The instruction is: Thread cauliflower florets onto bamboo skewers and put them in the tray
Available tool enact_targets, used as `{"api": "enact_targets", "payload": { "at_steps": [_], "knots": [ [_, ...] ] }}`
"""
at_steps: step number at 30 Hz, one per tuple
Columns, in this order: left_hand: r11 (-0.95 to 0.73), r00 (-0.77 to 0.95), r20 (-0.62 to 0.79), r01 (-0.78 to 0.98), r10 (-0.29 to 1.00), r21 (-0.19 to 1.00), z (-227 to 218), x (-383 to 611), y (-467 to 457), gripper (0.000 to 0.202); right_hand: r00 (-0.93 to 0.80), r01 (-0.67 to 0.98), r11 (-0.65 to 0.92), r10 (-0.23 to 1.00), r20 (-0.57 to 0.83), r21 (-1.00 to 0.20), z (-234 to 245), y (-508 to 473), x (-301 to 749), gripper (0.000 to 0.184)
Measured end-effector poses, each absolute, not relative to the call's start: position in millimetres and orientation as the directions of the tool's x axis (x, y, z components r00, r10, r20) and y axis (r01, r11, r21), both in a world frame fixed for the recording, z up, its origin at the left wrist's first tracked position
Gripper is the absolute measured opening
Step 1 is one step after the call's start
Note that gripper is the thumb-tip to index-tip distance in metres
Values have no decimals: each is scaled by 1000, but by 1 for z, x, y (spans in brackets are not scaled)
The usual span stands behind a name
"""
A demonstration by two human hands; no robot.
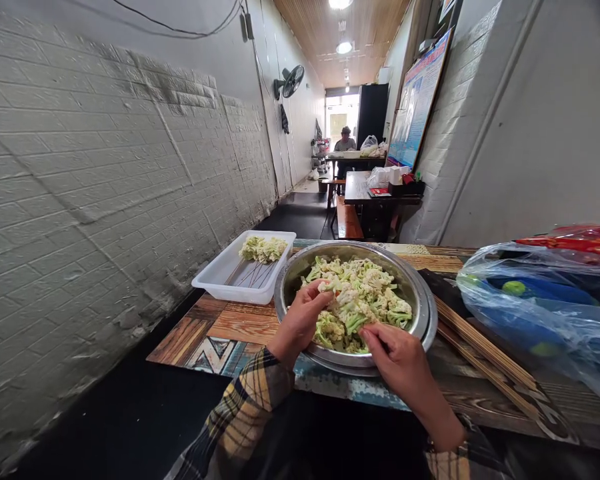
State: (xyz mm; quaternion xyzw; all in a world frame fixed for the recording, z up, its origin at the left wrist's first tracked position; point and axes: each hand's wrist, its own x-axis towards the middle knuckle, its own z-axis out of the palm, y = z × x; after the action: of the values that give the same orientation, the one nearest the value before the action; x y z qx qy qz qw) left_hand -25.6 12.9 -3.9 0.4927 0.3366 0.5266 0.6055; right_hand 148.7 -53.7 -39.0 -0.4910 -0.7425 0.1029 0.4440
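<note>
A metal bowl [427, 313] of cut cauliflower florets [363, 293] stands on the table in front of me. Over its left side, my left hand [303, 317] is closed, with a pale cauliflower floret [326, 285] between thumb and fingers. My right hand [397, 353] is above the near right rim, thumb and fingertips pinched together beside a green stem. What lies in that pinch is too small to make out. Left of the bowl, a white plastic tray [220, 291] holds cauliflower on thin skewers [250, 273].
Right of the bowl lies a bundle of wooden skewers [485, 347]. A clear plastic bag [520, 300] with blue and green things sits beyond it. A brick-patterned wall [105, 200] runs along the left. Farther back are another table [357, 187] and a seated person [345, 141].
</note>
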Motion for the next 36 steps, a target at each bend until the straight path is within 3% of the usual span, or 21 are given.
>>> {"api": "enact_targets", "payload": {
  "at_steps": [5, 13, 27, 36],
  "knots": [
    [-172, 62, 205, -345, 977, 923, -4, -25, 10, 26, -94, 639, 469, 835, 543, -610, -36, -55, 147, 29],
    [-320, -11, 329, -264, 944, 910, -1, -23, 4, 20, -100, 621, 468, 842, 530, -628, -36, -54, 148, 29],
    [-238, 84, 278, -322, 957, 916, -4, -29, 11, 22, -103, 599, 479, 841, 531, -642, -33, -54, 151, 29],
    [-265, 85, 295, -263, 952, 928, -3, -29, 13, 22, -106, 616, 478, 838, 535, -626, -32, -53, 152, 31]
  ]
}}
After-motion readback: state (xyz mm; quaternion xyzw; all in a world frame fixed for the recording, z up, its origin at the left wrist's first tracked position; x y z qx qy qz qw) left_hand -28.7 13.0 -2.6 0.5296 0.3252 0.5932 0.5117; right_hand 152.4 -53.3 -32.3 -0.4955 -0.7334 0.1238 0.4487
